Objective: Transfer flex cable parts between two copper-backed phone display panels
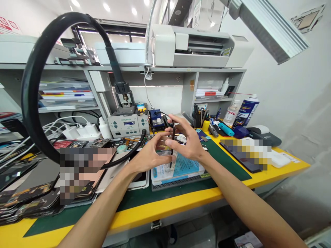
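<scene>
Both my hands are raised over the middle of the bench, close together. Between them stands a thin dark object, upright and seen edge-on, perhaps a phone (173, 137). My left hand (157, 151) has its thumb at the lower end of this object and its fingers around the far side. My right hand (187, 139) holds the same object, index finger at the top and thumb near the middle. Below them, a blue and white packet (186, 167) lies on a grey perforated tray (168, 187) on the green mat (224, 162).
Stacked phones and tablets (31, 193) cover the left side. A thick black hose (26, 86) loops from the grey soldering station (128, 124). At the right are a dark phone (240, 156), a spray can (245, 112) and a clear bottle (231, 113). A lamp (274, 29) hangs above.
</scene>
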Available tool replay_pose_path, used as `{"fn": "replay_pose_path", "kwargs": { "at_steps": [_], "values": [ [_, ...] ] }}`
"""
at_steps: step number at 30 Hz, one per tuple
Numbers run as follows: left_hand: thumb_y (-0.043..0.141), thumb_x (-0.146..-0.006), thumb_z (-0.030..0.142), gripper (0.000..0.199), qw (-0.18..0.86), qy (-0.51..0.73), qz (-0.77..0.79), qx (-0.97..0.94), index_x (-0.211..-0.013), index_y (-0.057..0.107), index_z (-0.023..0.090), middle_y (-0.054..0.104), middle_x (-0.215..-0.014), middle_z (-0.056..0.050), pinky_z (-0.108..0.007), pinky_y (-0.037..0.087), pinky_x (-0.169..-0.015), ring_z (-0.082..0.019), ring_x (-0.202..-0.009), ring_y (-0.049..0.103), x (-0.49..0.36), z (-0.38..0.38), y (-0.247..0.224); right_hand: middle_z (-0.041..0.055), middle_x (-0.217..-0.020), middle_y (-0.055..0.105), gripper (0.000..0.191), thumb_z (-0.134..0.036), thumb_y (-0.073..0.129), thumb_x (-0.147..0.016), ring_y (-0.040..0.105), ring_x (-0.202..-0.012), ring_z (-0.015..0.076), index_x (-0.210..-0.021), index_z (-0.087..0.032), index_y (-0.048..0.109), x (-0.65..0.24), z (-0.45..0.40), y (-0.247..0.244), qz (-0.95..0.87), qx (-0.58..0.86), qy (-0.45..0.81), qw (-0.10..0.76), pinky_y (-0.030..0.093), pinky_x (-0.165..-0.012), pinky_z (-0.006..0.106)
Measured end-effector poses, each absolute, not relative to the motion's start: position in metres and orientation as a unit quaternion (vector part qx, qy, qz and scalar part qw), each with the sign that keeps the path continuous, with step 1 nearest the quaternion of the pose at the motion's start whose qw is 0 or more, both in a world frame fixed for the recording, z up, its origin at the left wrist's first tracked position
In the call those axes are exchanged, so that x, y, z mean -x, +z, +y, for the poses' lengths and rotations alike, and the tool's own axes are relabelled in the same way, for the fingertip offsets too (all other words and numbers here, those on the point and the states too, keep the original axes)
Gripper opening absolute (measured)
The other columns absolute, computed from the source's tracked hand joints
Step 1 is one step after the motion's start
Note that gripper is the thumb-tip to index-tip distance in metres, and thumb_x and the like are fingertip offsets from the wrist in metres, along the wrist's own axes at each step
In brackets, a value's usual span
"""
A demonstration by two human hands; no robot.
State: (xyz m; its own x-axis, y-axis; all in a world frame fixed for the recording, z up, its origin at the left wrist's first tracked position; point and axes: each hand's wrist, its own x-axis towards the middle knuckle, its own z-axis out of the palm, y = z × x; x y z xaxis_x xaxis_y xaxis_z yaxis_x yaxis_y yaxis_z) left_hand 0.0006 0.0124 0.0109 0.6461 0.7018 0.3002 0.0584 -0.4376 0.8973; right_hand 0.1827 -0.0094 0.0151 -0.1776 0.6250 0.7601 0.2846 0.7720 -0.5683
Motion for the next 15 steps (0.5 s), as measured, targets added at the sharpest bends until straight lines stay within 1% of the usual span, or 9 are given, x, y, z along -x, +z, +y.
{"fn": "replay_pose_path", "kwargs": {
  "at_steps": [5, 10, 15],
  "values": [
    [0.078, -0.073, 0.025, 0.072, 0.459, 0.352, 0.232, -0.782, -0.137, 0.044, 0.021, 0.051, -0.138, -0.013, -0.036, 0.047, -0.097, -0.026, -0.12, 0.056, -0.0015, 0.013, 0.01, 0.0103, -0.134, 0.052, 0.067, -0.033, 0.071, -0.085, 0.062, -0.104, 0.0259, -0.146, -0.027, 0.044, -0.1836, -0.0053, 0.0127, -0.767, 0.271, 0.118, 0.569, 0.056, -0.089, 0.043],
    [0.077, -0.075, 0.023, 0.068, 0.456, 0.36, 0.225, -0.782, -0.135, 0.046, 0.021, 0.051, -0.141, -0.013, -0.038, 0.046, -0.1, -0.027, -0.122, 0.056, -0.0027, 0.0119, 0.0097, 0.0101, -0.133, 0.052, 0.066, -0.034, 0.07, -0.086, 0.061, -0.104, 0.0255, -0.146, -0.028, 0.043, -0.1836, -0.0042, 0.0118, -0.768, 0.274, 0.109, 0.569, 0.056, -0.089, 0.042],
    [0.078, -0.075, 0.025, 0.064, 0.454, 0.382, 0.216, -0.775, -0.132, 0.048, 0.019, 0.051, -0.141, -0.013, -0.039, 0.046, -0.102, -0.026, -0.12, 0.057, -0.0037, 0.0123, 0.0081, 0.0103, -0.133, 0.053, 0.067, -0.035, 0.07, -0.086, 0.062, -0.105, 0.0258, -0.146, -0.028, 0.043, -0.1825, -0.0055, 0.0125, -0.767, 0.282, 0.105, 0.567, 0.056, -0.089, 0.042]
  ]
}}
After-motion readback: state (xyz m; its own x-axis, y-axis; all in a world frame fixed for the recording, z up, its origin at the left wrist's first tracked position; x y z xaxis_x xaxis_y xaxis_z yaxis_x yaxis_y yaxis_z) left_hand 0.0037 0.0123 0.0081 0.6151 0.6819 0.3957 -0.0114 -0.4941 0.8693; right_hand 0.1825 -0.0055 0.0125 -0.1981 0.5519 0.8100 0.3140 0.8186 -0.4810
